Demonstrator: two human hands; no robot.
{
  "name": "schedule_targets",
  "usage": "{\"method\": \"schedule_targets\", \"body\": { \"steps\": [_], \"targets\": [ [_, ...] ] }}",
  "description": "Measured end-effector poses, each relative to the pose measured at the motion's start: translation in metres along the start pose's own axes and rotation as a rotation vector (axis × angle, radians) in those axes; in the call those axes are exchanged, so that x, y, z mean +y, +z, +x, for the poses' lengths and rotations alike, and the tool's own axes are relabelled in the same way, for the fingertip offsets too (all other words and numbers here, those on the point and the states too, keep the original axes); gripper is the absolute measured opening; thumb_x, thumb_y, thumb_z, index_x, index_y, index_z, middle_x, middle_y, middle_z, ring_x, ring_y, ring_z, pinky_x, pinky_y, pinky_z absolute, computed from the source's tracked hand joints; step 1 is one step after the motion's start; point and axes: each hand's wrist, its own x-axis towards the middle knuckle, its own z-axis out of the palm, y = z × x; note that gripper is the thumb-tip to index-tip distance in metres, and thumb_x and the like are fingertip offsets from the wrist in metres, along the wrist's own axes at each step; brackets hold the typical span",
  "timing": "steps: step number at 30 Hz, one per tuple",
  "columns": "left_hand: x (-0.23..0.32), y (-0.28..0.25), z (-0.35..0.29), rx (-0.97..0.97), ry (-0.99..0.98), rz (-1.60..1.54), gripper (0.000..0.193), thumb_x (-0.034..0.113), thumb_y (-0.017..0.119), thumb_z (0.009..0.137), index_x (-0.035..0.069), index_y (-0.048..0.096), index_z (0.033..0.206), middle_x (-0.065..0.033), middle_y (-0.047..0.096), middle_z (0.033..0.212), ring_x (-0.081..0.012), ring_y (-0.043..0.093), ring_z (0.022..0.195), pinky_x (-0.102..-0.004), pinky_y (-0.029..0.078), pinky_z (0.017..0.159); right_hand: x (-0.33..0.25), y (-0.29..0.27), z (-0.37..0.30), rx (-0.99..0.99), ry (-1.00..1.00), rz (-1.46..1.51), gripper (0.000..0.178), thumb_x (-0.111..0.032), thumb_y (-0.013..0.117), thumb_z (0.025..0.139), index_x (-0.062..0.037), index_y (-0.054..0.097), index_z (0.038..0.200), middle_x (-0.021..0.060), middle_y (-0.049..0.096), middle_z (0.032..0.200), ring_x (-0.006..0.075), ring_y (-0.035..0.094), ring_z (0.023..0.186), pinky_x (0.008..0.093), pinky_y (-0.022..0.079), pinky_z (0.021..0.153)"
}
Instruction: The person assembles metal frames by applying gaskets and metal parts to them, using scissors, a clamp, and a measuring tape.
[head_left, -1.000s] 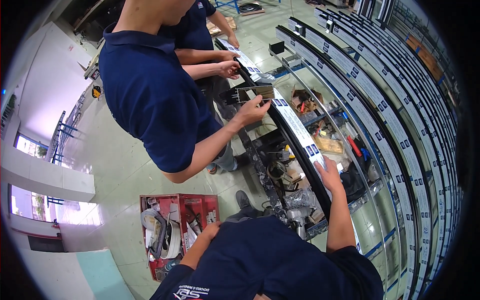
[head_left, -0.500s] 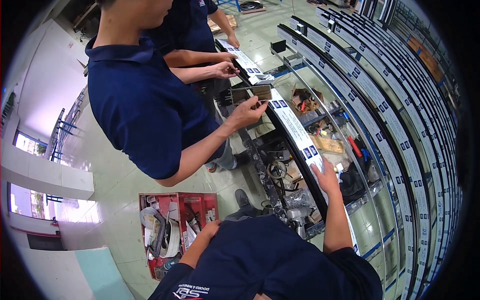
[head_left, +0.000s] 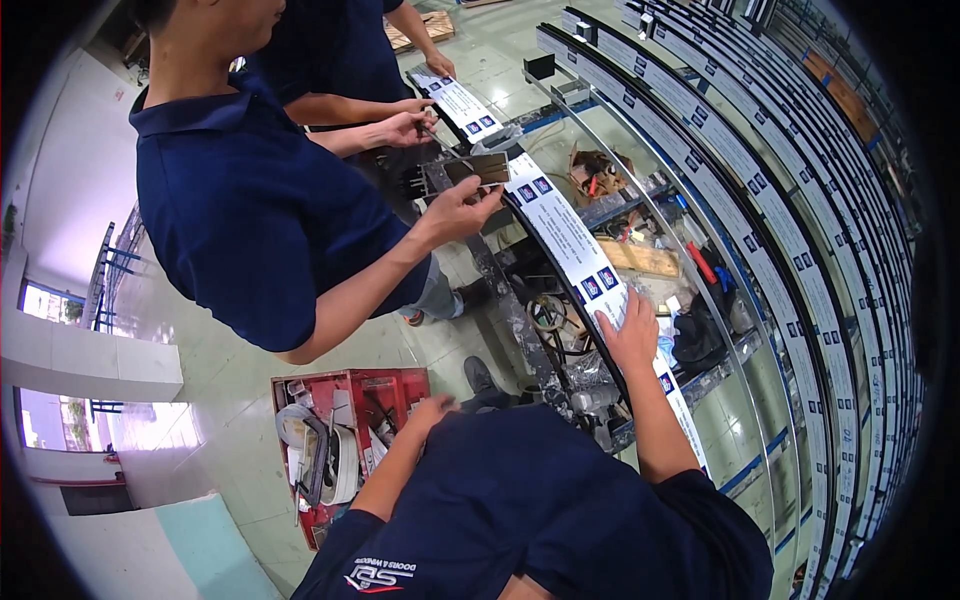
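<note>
My right hand (head_left: 630, 335) lies on a long white-filmed profile (head_left: 560, 235) with black edges, fingers spread along it and thumb apart. My left hand (head_left: 430, 412) hangs near my waist, beside a red tool box; its fingers are partly hidden, and I make out nothing held. Across the profile, a co-worker's hand (head_left: 462, 212) holds a short hollow metal section (head_left: 478, 172) against the profile's side. That person's other hand (head_left: 408, 124) has a thin rod-like thing. Another person's hand (head_left: 440, 66) rests at the profile's far end.
The red tool box (head_left: 400, 385), filled with tools and parts, stands on the floor at my left. Below the profile, a cluttered rack shelf holds a wooden block (head_left: 640, 258), a red-handled tool (head_left: 700, 262) and cables. Several long filmed profiles (head_left: 690, 165) line the right.
The view has shifted, so most things sit further left and up. My left hand has come forward from my waist. My right hand stays on the profile.
</note>
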Motion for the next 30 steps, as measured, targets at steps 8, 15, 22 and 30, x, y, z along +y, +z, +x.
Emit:
{"method": "schedule_targets", "body": {
  "steps": [8, 15, 22, 30],
  "targets": [
    [0.195, -0.055, 0.063, 0.123, 0.424, -0.018, 0.041, 0.033, 0.074, 0.098, 0.005, 0.071, 0.129, -0.0173, 0.075, 0.121, -0.036, 0.073, 0.11, -0.0421, 0.058, 0.096, -0.019, -0.009, -0.022, 0.102, -0.297, 0.167, 0.079, -0.045, 0.088, 0.078, -0.0112, 0.061, 0.145, 0.0195, 0.054, 0.144, 0.0427, 0.049, 0.134, 0.0568, 0.035, 0.116],
    [0.304, -0.049, 0.106, 0.287, 0.904, 0.543, 0.075, 0.024, 0.079, 0.087, 0.008, 0.051, 0.154, -0.0157, 0.049, 0.16, -0.0352, 0.044, 0.151, -0.0546, 0.034, 0.124, -0.054, -0.018, -0.038, -0.032, -0.206, 0.042, 0.072, -0.01, 0.084, 0.078, -0.0129, 0.059, 0.145, 0.017, 0.048, 0.151, 0.0405, 0.041, 0.148, 0.0604, 0.024, 0.129],
    [0.302, -0.033, 0.157, 0.348, 0.807, 0.801, 0.093, 0.018, 0.077, 0.081, 0.007, 0.038, 0.165, -0.0184, 0.034, 0.172, -0.0353, 0.031, 0.161, -0.0629, 0.024, 0.129, -0.043, -0.014, -0.047, -0.009, -0.23, 0.115, 0.063, -0.003, 0.078, 0.08, -0.011, 0.062, 0.14, 0.0172, 0.053, 0.149, 0.0419, 0.045, 0.147, 0.0617, 0.026, 0.129],
    [0.291, -0.051, 0.169, 0.429, 0.737, 0.823, 0.074, 0.018, 0.064, 0.093, 0.006, 0.042, 0.162, -0.0146, 0.047, 0.16, -0.0328, 0.039, 0.153, -0.06, 0.024, 0.129, -0.043, -0.013, -0.046, -0.018, -0.216, 0.172, 0.059, -0.004, 0.079, 0.079, -0.0114, 0.063, 0.136, 0.0161, 0.055, 0.146, 0.0419, 0.047, 0.146, 0.0617, 0.031, 0.126]
  ]
}}
